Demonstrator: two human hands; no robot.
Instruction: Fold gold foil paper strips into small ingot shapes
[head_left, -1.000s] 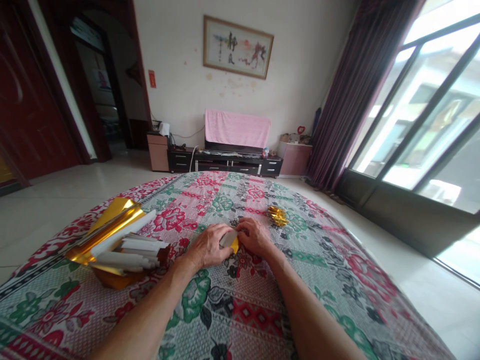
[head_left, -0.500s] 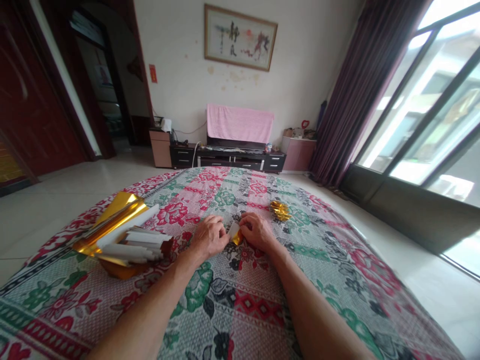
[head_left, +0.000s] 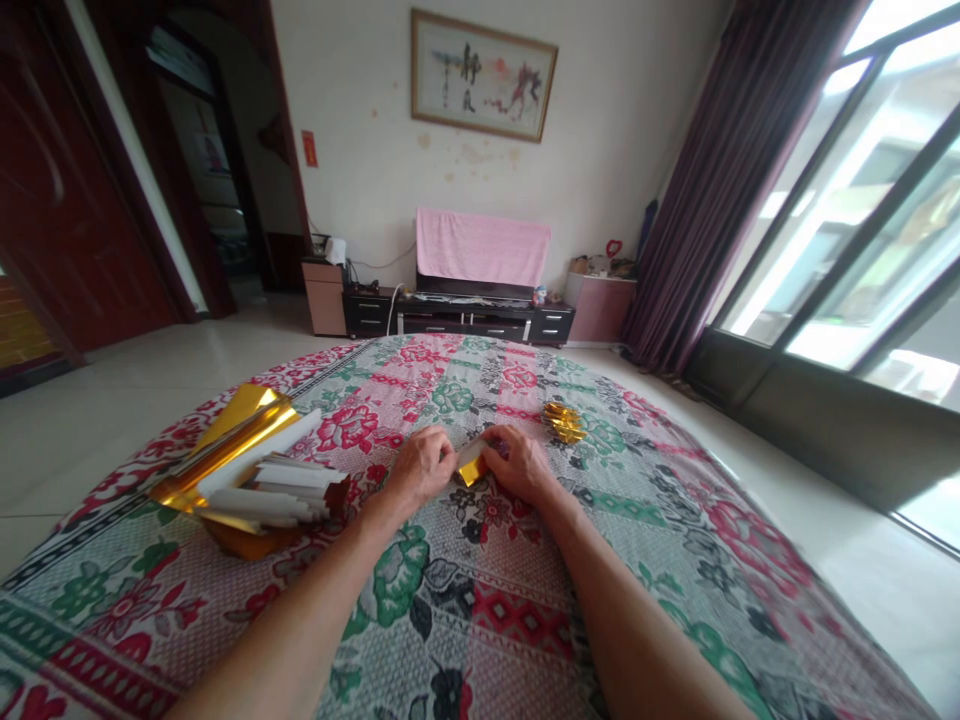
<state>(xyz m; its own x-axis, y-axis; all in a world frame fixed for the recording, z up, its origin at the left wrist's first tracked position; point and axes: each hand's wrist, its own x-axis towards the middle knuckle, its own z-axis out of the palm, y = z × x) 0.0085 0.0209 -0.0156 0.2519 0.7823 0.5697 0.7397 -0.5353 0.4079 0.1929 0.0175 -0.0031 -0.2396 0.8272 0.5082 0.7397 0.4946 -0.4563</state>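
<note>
Between my two hands is a small piece of gold paper (head_left: 472, 468) with a pale side along its upper part. My left hand (head_left: 426, 464) pinches its left end, fingers curled. At the right end my right hand (head_left: 517, 463) is closed on the same piece, thumb against bent fingers. Beyond my right hand lies a small cluster of folded gold pieces (head_left: 564, 423). To the left rest gold sheets (head_left: 238, 445), partly rolled, with a stack of white-backed paper strips (head_left: 277, 488) on them.
A round table under a flowered cloth (head_left: 450, 610) spans the foreground. Past it stand a low black cabinet (head_left: 465, 318) and a screen draped with a pink towel (head_left: 482, 245). A purple curtain (head_left: 705, 180) hangs beside windows at the right.
The gold paper between my hands now shows a longer, flatter shape, with its pale side slanting up toward my right hand. Both hands have stayed nearly in place.
</note>
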